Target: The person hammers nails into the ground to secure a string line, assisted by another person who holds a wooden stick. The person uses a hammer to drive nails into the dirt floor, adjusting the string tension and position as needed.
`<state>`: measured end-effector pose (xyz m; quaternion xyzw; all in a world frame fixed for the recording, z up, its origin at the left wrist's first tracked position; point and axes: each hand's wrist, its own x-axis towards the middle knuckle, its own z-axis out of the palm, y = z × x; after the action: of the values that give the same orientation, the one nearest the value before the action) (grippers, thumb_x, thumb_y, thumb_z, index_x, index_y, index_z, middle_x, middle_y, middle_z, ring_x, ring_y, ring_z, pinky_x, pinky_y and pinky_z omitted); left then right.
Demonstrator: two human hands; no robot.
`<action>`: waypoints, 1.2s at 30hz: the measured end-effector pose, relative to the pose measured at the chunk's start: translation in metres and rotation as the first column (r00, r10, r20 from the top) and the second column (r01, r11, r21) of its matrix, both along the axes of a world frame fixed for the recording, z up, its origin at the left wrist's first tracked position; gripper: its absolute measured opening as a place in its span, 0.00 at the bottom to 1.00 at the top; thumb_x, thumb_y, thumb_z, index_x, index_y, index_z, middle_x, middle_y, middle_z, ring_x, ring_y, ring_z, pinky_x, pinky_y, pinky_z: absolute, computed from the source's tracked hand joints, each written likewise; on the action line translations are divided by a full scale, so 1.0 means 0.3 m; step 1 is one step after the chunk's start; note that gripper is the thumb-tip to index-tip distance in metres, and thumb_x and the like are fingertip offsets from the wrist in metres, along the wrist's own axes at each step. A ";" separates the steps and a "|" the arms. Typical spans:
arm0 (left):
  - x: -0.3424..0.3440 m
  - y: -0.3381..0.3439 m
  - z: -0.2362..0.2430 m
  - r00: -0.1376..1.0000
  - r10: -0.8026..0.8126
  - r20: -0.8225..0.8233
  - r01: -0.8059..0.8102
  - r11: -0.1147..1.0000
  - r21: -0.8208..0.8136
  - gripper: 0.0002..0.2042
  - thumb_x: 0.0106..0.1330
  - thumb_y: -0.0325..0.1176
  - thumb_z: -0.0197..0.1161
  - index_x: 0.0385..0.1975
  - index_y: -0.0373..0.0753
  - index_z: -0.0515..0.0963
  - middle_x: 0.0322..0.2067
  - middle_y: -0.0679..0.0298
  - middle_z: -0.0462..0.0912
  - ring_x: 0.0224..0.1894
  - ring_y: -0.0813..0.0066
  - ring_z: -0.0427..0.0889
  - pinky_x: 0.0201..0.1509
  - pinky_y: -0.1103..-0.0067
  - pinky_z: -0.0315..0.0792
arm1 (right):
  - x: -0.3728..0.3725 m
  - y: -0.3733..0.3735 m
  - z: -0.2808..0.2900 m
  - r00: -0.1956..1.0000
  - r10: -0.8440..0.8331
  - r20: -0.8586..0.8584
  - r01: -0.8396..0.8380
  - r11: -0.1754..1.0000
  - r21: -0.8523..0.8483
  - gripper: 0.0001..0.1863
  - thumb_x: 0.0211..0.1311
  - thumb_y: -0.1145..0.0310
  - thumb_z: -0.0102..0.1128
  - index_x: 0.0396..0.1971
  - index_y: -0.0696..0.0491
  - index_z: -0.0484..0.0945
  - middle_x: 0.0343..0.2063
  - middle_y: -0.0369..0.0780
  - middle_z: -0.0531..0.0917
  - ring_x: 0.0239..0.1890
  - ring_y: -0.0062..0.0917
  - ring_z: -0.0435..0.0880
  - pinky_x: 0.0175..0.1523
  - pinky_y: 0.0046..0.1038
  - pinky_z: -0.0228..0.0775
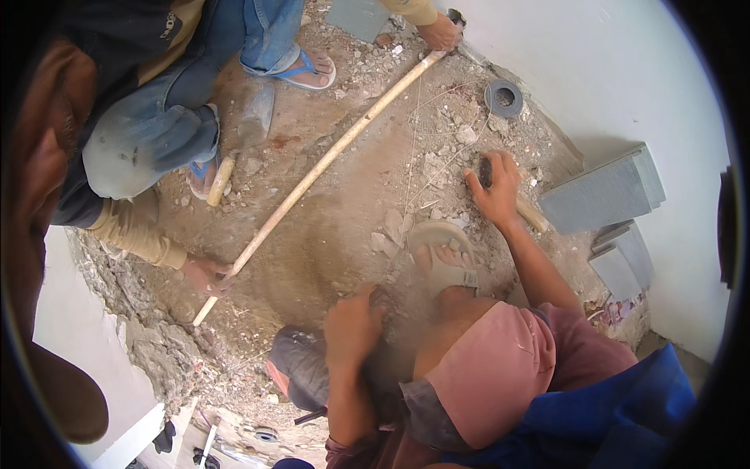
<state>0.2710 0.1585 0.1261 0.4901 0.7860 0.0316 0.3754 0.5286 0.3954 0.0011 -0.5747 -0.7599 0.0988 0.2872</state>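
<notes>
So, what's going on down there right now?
A co-worker has a long wooden pole slanting over the rubble-strewn ground, with a hand near each end. Opposite, the camera wearer's right hand is curled around a dark object, close to a wooden handle; whether these are one tool isn't clear. The left hand is by the knees, and what it holds, if anything, can't be made out. Grey slabs lean by the white wall.

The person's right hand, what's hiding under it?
Under the right hand, a dark object shows between thumb and fingers, and a wooden handle sticks out near the wrist. The hand covers the space between, so I can't tell whether they join.
</notes>
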 end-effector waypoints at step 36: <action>-0.008 -0.026 -0.147 0.999 0.041 -0.018 -0.039 0.992 0.117 0.22 0.65 0.34 0.65 0.60 0.47 0.79 0.36 0.43 0.87 0.43 0.38 0.85 0.49 0.51 0.77 | -0.323 0.018 0.034 0.724 0.640 0.256 -0.563 0.763 -0.317 0.20 0.74 0.61 0.56 0.59 0.54 0.78 0.65 0.47 0.77 0.71 0.42 0.71 0.77 0.60 0.49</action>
<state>0.2686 0.1506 0.0819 0.4958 0.7961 0.0801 0.3376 0.4316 0.4009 0.0112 -0.3310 -0.9283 0.1656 0.0349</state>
